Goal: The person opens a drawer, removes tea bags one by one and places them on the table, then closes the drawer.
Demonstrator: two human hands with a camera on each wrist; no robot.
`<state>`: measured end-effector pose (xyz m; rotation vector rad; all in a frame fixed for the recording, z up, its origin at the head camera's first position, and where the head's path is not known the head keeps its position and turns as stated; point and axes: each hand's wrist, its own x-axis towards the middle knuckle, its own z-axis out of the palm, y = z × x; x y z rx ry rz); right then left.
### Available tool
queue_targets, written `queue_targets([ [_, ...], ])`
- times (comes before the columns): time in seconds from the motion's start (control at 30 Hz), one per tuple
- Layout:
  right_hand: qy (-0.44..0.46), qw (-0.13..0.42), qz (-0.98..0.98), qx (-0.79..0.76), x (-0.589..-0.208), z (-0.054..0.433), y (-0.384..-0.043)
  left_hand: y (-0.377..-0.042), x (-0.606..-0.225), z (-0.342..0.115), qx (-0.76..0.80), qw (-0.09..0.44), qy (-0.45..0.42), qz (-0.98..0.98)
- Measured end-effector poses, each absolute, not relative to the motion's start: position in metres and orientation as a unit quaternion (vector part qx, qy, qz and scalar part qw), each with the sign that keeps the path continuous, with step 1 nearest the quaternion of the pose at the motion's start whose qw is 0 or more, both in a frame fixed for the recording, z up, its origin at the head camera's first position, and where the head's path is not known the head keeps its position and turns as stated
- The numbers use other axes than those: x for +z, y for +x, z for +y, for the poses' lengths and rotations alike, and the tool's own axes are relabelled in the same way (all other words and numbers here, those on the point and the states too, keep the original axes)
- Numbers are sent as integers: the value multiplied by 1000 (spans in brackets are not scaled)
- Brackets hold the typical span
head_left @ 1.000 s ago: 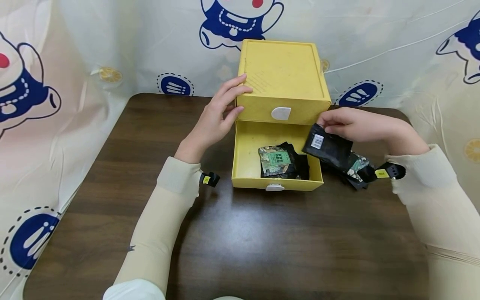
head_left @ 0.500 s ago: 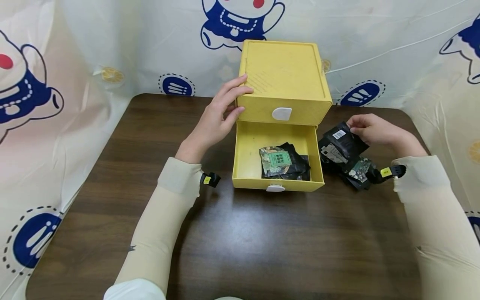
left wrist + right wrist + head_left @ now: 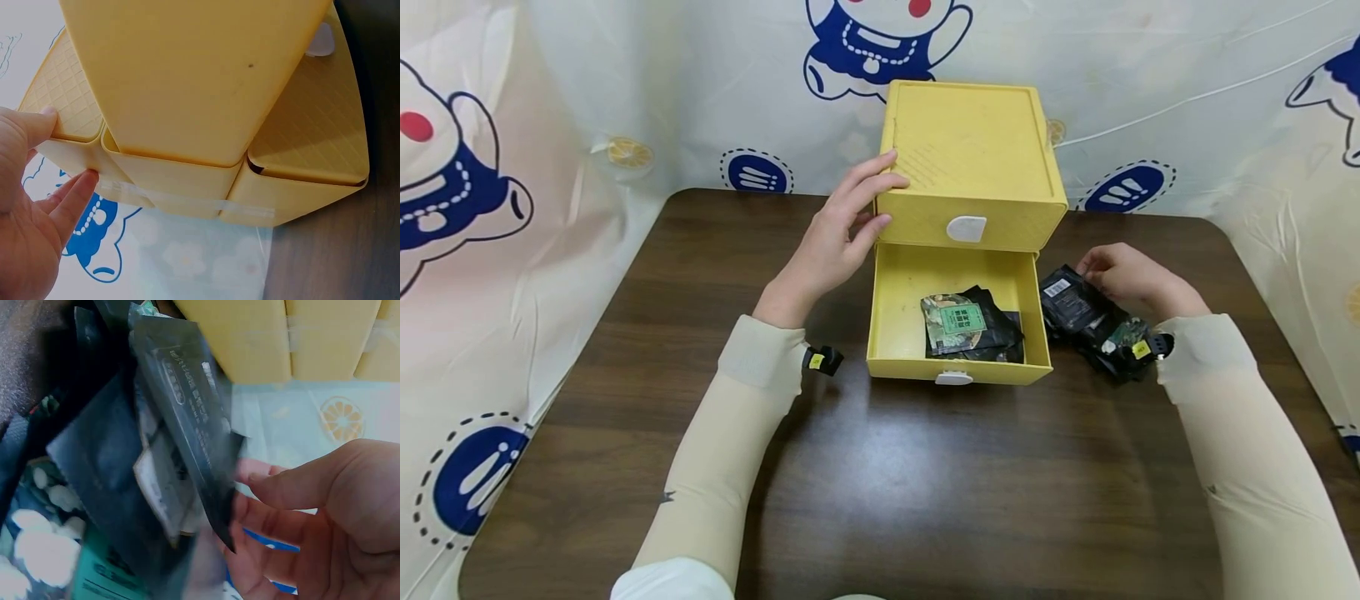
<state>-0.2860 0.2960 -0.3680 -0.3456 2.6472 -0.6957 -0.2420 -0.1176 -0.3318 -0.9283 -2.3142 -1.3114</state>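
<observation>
My left hand [image 3: 842, 225] rests at the front left corner of a yellow drawer unit [image 3: 977, 137], fingertips over its top edge and thumb by the upper drawer's front. In the left wrist view the hand [image 3: 37, 200] touches the unit with fairly straight fingers. Below the top drawer, a pulled-out drawer [image 3: 895, 325] holds several black sachets, the uppermost one with a green label [image 3: 961, 318]. Right of it my right hand [image 3: 1123, 271] is beside a heap of black sachets [image 3: 1075, 304]. In the right wrist view its loosely bent fingers are at the edge of a black sachet [image 3: 187, 406].
The unit stands on a dark wooden table [image 3: 887, 483], its back near a patterned curtain [image 3: 700, 83]. A white handle [image 3: 966, 228] juts from the upper drawer, another [image 3: 953, 378] from the open one. Left, bare wood [image 3: 700, 275] stretches beside the unit.
My right hand has moved from the open drawer's right edge down to the heap, bringing a barcoded black sachet there and letting it go. My left hand has stayed at the corner.
</observation>
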Motion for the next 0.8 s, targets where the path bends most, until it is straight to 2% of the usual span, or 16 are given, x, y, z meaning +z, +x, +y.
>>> queue_targets([
  [0.13,-115,178,952,-222,-353,293,-276,-242,-333,-117,-461,159,-324,-810],
  [0.33,-173,146,950,-213,-314,274,-261,-242,-330,-117,-465,160,-324,-808],
  [0.57,-265,181,924,-206,-262,237,-231,-242,-331,-117,-463,159,-321,-811],
  [0.8,-368,197,890,-182,-238,189,-214,-242,-331,-115,-466,154,-319,-810],
])
